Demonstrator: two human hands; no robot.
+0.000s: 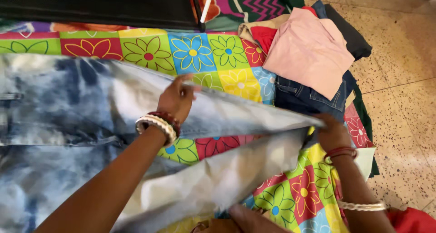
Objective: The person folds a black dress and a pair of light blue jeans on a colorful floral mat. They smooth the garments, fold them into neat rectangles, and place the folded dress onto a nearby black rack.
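A pair of bleached, blue-and-white mottled denim jeans (68, 124) is spread across the left and centre of the frame over a bright patchwork sheet with flower squares (190, 51). One leg's edge is pinched by the left hand (177, 99), fingers closed on the cloth. The leg ends at centre right are gripped by the right hand (331, 133). A heap of folded clothes topped by a pink garment (309, 51) is seen at upper right, beside speckled terrazzo floor (404, 78).

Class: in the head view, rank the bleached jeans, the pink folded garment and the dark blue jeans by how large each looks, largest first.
1. Bleached jeans: by far the largest, though nearest the camera.
2. Pink folded garment.
3. Dark blue jeans: smallest showing, but partly covered by the pink garment, so its true size is unsure.
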